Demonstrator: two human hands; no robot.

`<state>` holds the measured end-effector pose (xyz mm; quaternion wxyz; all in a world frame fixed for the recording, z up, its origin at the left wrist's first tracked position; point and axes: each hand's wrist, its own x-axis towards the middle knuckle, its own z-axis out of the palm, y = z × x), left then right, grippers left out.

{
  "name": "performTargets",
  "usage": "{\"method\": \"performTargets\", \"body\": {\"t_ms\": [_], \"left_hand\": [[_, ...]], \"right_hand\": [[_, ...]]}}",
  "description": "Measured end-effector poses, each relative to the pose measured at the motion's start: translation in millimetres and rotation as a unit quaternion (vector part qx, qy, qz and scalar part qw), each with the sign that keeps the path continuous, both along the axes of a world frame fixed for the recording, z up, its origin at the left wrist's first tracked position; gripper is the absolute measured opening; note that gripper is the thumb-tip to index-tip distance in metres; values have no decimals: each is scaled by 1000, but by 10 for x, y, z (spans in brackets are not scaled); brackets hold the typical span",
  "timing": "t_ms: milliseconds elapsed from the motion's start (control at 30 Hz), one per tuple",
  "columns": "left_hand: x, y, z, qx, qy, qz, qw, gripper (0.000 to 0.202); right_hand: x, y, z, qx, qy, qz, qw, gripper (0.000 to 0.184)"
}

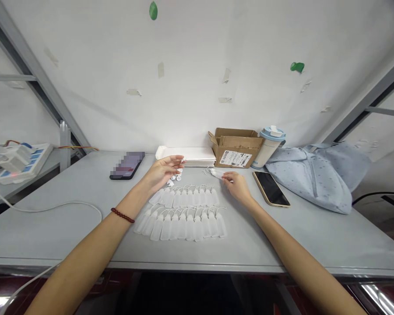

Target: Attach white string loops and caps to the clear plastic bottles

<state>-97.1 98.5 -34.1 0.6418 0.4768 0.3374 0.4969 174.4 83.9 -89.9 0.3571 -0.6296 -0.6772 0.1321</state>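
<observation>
Two rows of translucent white plastic tags with thin white strings lie on the grey table: a back row point(190, 199) and a front row point(181, 228). My left hand point(162, 171) hovers behind the back row, its fingers bent and apart, and I see nothing held in it. Just below its fingertips are several small white round pieces point(179, 178), partly covered by the hand. My right hand point(238, 186) has its thumb and fingers closed on the end of another translucent white tag point(217, 173), whose string trails left toward the white stack.
Behind the hands lie a stack of white flat packets point(197, 156), an opened cardboard box point(238, 146) and a lidded cup point(267, 151). A phone point(272, 189) and light blue cloth point(308, 175) are at right. Another phone point(127, 165) and a white cable point(68, 204) are at left.
</observation>
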Motion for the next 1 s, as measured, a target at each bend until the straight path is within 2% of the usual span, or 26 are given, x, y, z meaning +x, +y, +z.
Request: {"method": "performTargets", "body": {"t_ms": [200,333,467,633,700,867,1000], "left_hand": [[10,-13,32,-39,-30,17,999,22],[23,-19,17,-37,-34,2,999,11],[31,-16,-2,-34,-36,8,999,14],[35,-19,-14,-38,-17,12,999,12],[41,-25,-19,-38,-11,12,999,11],[69,-60,-14,-23,20,-20,999,15],[85,-91,-5,-25,54,-37,998,18]], "right_hand": [[-71,-92,60,37,-21,16,999,13],[-159,-233,168,64,-51,64,995,7],[-222,-375,292,-1,-113,124,986,8],[-256,-453,369,-95,-153,141,974,8],[-254,-452,375,-119,-169,129,970,9],[-223,-427,389,-167,-222,50,959,19],[-200,-411,396,-183,-248,47,950,24]]}}
